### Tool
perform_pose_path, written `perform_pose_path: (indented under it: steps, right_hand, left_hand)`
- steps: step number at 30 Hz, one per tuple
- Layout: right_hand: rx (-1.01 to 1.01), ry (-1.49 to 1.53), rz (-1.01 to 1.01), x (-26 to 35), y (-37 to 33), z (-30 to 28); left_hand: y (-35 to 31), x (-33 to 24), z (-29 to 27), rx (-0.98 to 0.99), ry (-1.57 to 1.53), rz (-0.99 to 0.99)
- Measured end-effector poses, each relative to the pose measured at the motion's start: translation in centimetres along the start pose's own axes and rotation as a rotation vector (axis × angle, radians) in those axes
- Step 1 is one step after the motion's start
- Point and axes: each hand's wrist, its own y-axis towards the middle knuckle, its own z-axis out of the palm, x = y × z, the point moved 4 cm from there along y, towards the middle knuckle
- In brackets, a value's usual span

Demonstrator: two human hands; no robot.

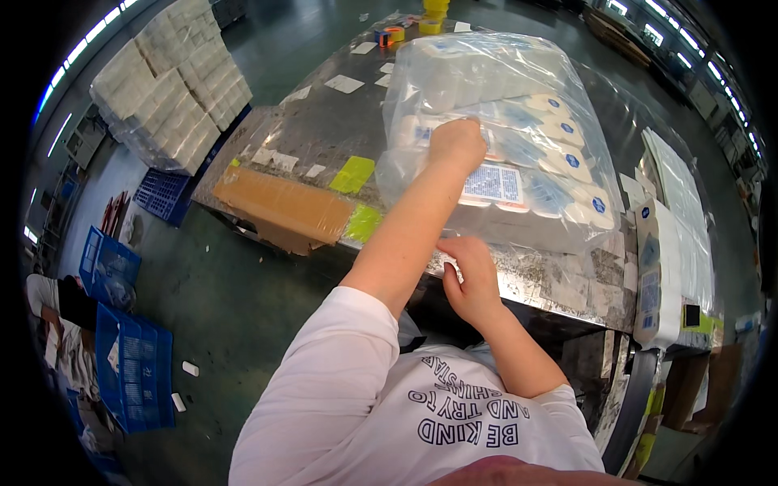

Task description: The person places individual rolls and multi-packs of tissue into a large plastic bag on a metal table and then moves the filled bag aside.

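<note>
A large clear plastic bag [519,231] lies on the metal-topped table in front of me, packed with rows of white bottles [559,158] that carry printed labels and blue round marks. My left hand [458,146] reaches over its near left side, fingers curled closed on the plastic film. What the fingertips pinch is partly hidden by the back of the hand. Lower down, at the table's front edge, my right hand [474,279] hangs just below the bag. Its thumb stands apart from the fingers, with nothing seen between them.
Brown cardboard [279,206] is taped along the table's front left edge. Yellow tape rolls [429,26] stand at the far end. More white bottles [658,271] lie on the right. Wrapped stacks [174,97], blue crates [134,368] and another person [49,304] are at left.
</note>
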Motion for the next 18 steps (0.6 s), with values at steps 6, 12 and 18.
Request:
perform_pose_path:
  steps: [6,12,18]
  right_hand:
    - [-0.002,-0.225,0.050,-4.6,-4.7,-6.0]
    - [-0.264,-0.921,0.373,-10.0,-10.8,-26.2]
    - [-0.292,-1.168,1.591,-15.1,-25.6,-44.6]
  left_hand:
    - [0.3,0.0,0.5,-0.002,-0.011,0.019]
    - [0.6,0.4,0.4,0.057,0.067,-0.040]
    - [0.4,0.3,0.1,0.020,0.120,0.016]
